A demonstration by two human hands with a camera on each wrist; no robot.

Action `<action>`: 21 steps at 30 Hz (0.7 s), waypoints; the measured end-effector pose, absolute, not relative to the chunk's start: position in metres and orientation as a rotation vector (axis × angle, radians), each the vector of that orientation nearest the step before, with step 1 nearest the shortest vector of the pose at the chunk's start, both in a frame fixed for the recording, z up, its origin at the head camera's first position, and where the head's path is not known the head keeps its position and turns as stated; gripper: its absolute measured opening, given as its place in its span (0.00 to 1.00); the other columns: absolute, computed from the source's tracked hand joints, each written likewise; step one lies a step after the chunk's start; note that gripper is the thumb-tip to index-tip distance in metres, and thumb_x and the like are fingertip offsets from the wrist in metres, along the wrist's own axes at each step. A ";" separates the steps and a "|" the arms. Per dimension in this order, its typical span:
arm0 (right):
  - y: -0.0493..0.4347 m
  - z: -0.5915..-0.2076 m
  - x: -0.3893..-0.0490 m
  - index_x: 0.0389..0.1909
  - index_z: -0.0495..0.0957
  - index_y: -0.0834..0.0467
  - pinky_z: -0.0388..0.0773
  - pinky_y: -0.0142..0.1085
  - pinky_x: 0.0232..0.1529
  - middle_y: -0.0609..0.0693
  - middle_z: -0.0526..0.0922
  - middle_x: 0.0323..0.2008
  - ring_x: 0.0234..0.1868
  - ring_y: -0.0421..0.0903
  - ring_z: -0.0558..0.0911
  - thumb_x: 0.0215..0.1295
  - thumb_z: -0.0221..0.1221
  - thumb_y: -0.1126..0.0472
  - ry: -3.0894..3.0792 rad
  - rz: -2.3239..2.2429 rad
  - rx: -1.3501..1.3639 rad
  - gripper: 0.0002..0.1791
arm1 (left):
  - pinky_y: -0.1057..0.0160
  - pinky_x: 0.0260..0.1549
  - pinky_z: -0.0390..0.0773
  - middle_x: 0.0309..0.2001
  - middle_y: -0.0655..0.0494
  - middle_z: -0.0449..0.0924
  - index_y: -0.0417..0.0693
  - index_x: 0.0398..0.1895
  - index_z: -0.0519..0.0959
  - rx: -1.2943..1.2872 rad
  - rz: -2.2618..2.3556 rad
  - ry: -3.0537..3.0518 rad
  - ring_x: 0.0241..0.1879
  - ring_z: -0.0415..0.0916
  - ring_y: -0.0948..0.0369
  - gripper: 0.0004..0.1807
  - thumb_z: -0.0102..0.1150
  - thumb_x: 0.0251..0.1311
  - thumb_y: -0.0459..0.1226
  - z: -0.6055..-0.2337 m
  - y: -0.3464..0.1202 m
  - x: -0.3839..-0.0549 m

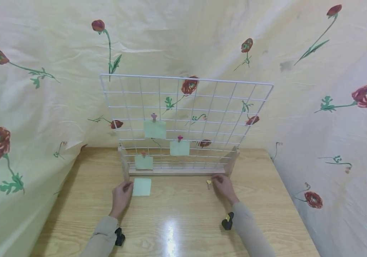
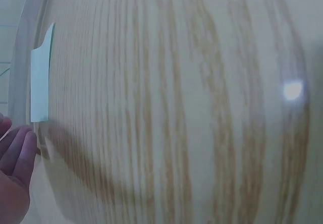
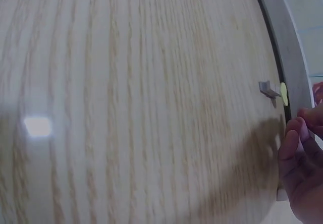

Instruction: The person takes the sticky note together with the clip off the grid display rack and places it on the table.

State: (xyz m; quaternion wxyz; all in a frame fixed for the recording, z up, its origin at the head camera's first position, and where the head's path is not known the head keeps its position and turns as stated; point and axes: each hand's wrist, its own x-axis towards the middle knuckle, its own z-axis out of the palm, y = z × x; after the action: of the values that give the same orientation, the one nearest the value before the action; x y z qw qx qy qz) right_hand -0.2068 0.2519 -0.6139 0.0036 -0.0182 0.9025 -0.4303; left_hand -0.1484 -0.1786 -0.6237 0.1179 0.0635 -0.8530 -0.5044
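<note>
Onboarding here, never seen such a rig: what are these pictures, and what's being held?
No machine: a person's bare left hand and right hand. The wide picture comes from a head camera; the others from one on each wrist. A white wire grid panel stands on the pale wooden table, with three pale green paper notes clipped to it. A loose square pale green note lies in front, beside the left hand. A small yellow heart-topped metal clip lies beside the right hand. Neither hand clearly holds anything.
</note>
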 end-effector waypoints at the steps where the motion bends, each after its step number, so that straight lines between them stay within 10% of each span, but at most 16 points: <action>1: 0.253 -0.612 -0.207 0.43 0.80 0.67 0.75 0.52 0.50 0.60 0.82 0.42 0.47 0.58 0.79 0.65 0.56 0.70 2.827 -1.348 -0.053 0.08 | 0.52 0.43 0.82 0.42 0.38 0.82 0.33 0.43 0.80 0.183 -1.482 -2.492 0.43 0.81 0.47 0.08 0.56 0.65 0.28 -0.623 -0.178 -0.149; 21: 0.238 -0.573 -0.205 0.50 0.76 0.70 0.83 0.36 0.31 0.66 0.79 0.47 0.39 0.65 0.81 0.68 0.56 0.68 2.702 -1.678 -0.156 0.13 | 0.55 0.40 0.83 0.40 0.38 0.83 0.31 0.42 0.81 0.051 -1.578 -2.354 0.41 0.82 0.46 0.07 0.58 0.62 0.26 -0.607 -0.155 -0.164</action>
State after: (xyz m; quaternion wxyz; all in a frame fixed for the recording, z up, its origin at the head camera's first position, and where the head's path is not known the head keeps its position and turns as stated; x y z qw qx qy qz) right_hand -0.2049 0.2377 -0.5729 -0.0212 -0.0489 0.8483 -0.5268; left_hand -0.1635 -0.1547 -0.6066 0.1530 0.0179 -0.8208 -0.5501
